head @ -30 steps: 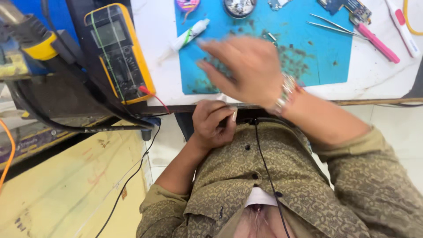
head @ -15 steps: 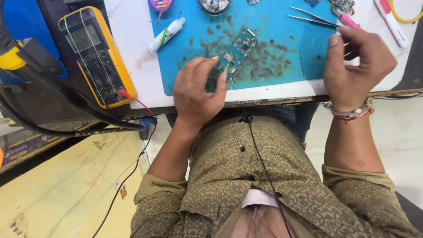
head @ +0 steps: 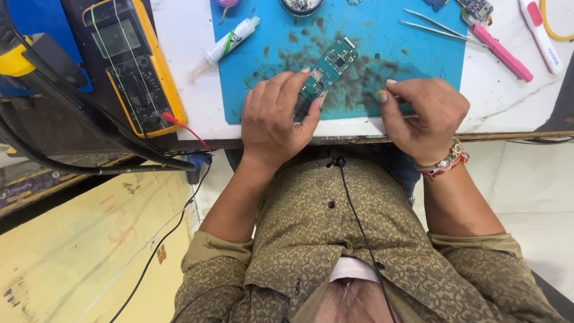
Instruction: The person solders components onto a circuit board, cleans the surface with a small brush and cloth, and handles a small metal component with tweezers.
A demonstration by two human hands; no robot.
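Left hand point(head: 276, 116): fingers curled, gripping the near end of a circuit board point(head: 330, 67) between thumb and fingertips; wrist over the desk's front edge.

Circuit board: narrow, green, slanting up and to the right from the left hand, lying over the stained middle of the blue mat point(head: 406, 54).

Right hand point(head: 426, 115): loosely clenched, fingers folded inward, resting on the mat near its front edge, well apart from the board; cannot tell whether anything is pinched inside. Beaded bracelet point(head: 445, 162) on the wrist.

Blue mat: spread on a white desk point(head: 185, 72), dark smudges across its centre.

Small tube point(head: 226, 43): white with a green band, lying slanted across the mat's left edge.

Tweezers point(head: 439, 27): metal, at the mat's upper right.

Pink tool point(head: 503, 52): long handle, just right of the tweezers, half off the mat.

White pen-like stick point(head: 543, 36): farther right, near the desk's corner.

Meter point(head: 128, 57): black body with yellow casing and grey screen, at the desk's left end; red lead point(head: 182, 127) plugged in at its lower end.

Black cable point(head: 89, 164): thick, running below the desk's left side.

Patterned olive shirt point(head: 335, 239): on the person, below the desk.
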